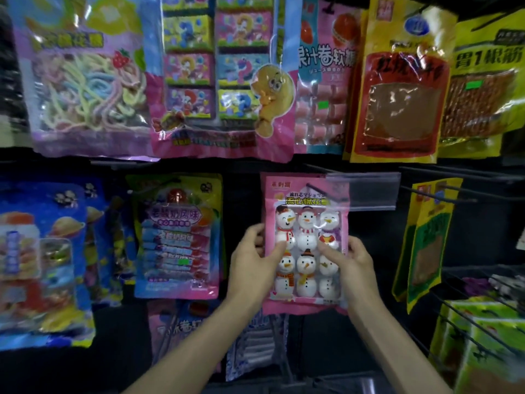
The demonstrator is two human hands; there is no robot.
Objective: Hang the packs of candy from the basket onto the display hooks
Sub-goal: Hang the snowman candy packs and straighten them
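**Counts at the candy display**

I count one snowman pack with six snowmen inside, in two rows of three. Two hands are on it: my left hand and my right hand. Above are five top-row packs.

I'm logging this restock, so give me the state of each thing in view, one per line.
Snowman pack: held upright against the rack, hooked or not unclear.
Left hand: pinches the pack's left edge.
Right hand: pinches the pack's right edge.
Tag holder: clear, overlaps the pack's top corner.
Red pack: hanging, top row.

Shop, seemingly (snack packs on hooks)
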